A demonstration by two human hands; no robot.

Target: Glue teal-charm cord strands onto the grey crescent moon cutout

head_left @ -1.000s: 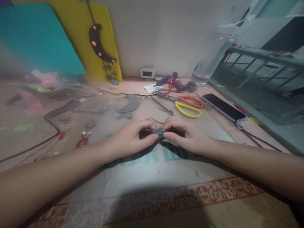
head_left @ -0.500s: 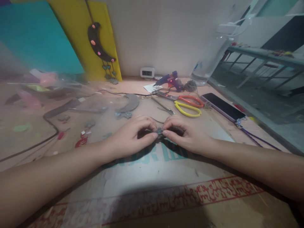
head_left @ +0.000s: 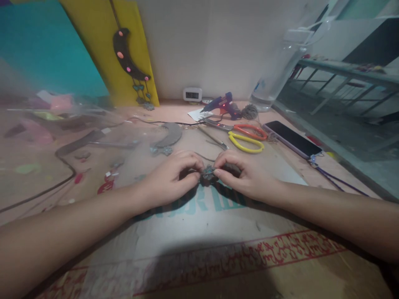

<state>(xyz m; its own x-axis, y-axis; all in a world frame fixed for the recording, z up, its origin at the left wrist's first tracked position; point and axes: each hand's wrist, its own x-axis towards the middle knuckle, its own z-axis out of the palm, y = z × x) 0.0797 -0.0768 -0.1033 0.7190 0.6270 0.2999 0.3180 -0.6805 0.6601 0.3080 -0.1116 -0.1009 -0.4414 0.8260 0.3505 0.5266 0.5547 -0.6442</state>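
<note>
Between my hands is a small grey-blue piece [head_left: 208, 172] with a lumpy, flower-like outline; its finer detail is too small to make out. My left hand [head_left: 177, 174] has its thumb and fingertips at the left edge of the piece. On the other side, my right hand [head_left: 238, 174] pinches the right edge between thumb and index finger. A thin dark cord [head_left: 204, 158] runs just behind the fingers. Beyond my left hand lie a grey crescent [head_left: 173, 135] and a small blue-grey piece [head_left: 162, 150].
Scissors [head_left: 246, 141] with orange and yellow handles, a glue gun [head_left: 222, 106], a brush-like stick [head_left: 213, 138] and a phone [head_left: 293, 139] lie beyond. A dark crescent ornament [head_left: 124, 54] hangs at a yellow board [head_left: 93, 37]. A clear bottle [head_left: 269, 79] stands back right.
My left thumb has drawn back slightly to the left, and more of the small piece shows between my hands. My right hand stays nearly in place.
</note>
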